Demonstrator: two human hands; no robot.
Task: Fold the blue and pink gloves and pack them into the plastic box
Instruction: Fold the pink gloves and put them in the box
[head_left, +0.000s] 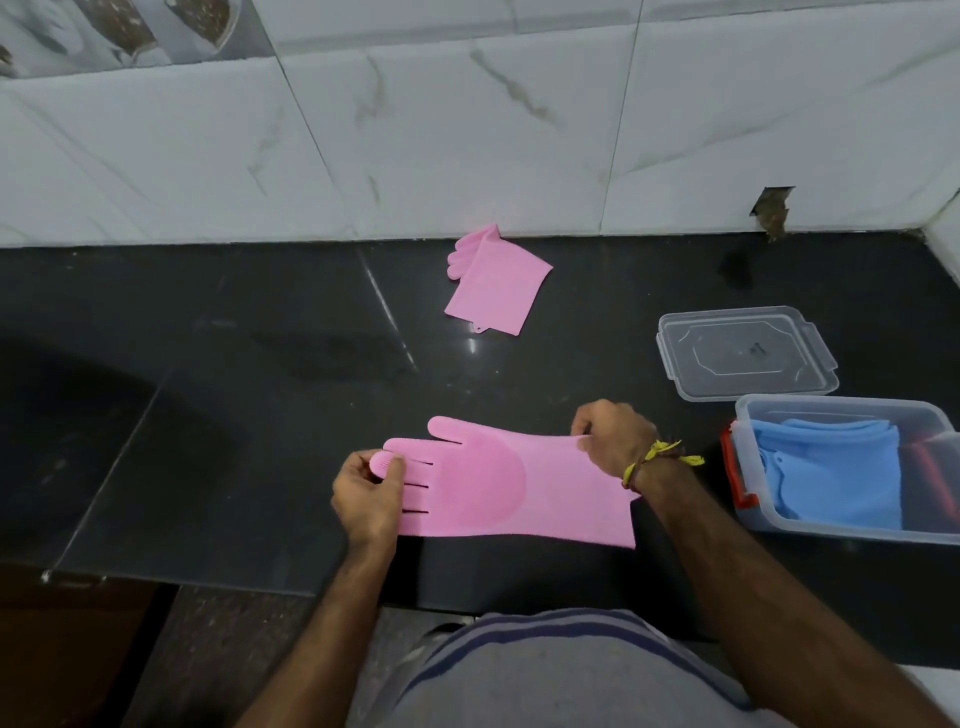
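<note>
A pink glove (498, 483) lies flat on the black counter near the front edge, fingers pointing left, cuff to the right. My left hand (366, 493) pinches its fingertips, one fingertip curled up between thumb and fingers. My right hand (613, 436) grips the far corner of the cuff. A second pink glove (493, 283), folded, rests near the back wall. Folded blue gloves (831, 467) sit inside the clear plastic box (748, 415) at the right.
The box's clear lid (745, 351) lies on the counter (260, 389) just behind the box. A red clip (735, 478) shows on the box's left side. A tiled wall (467, 130) closes the back; the counter's front edge runs close to my body.
</note>
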